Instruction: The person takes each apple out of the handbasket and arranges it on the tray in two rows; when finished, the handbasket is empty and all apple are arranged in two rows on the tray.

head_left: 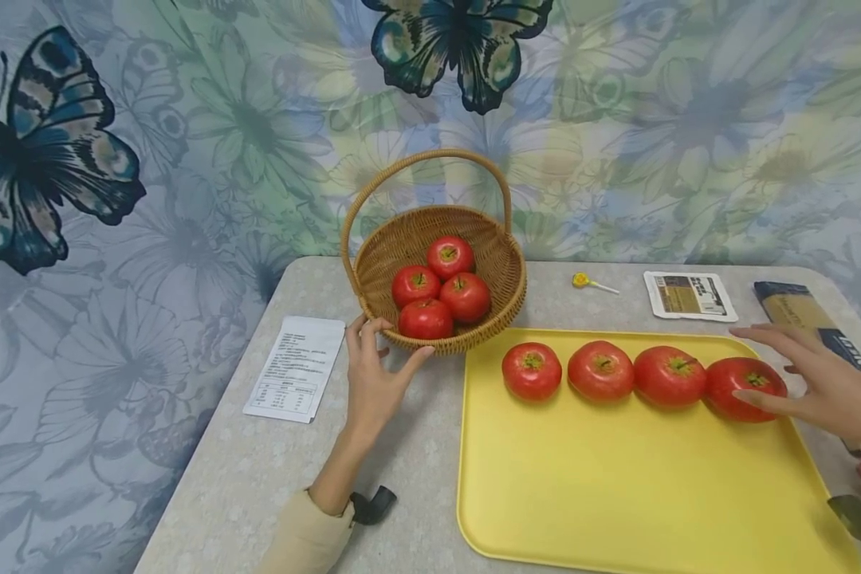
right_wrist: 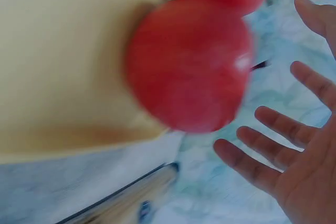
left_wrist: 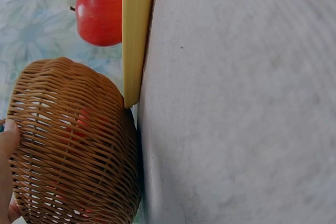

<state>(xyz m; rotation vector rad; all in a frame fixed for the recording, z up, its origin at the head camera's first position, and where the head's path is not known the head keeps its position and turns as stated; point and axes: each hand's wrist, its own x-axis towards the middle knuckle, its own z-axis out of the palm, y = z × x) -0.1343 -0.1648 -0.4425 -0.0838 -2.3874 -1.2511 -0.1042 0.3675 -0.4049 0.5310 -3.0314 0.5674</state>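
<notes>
A brown wicker basket with a tall arched handle stands at the back of the table, holding several red apples. My left hand holds its front left rim, fingers at the edge and thumb spread along the front. Woven basket wall fills the lower left of the left wrist view. On a yellow tray, more red apples lie in a row. Beside the rightmost apple is my right hand, fingers spread. In the right wrist view that hand is apart from the apple.
Left of the basket lies a white printed packet. Behind the tray are a yellow lollipop and a white-and-brown packet. A dark blue and tan package lies at the right, partly behind my right hand. Butterfly-patterned fabric hangs behind the table.
</notes>
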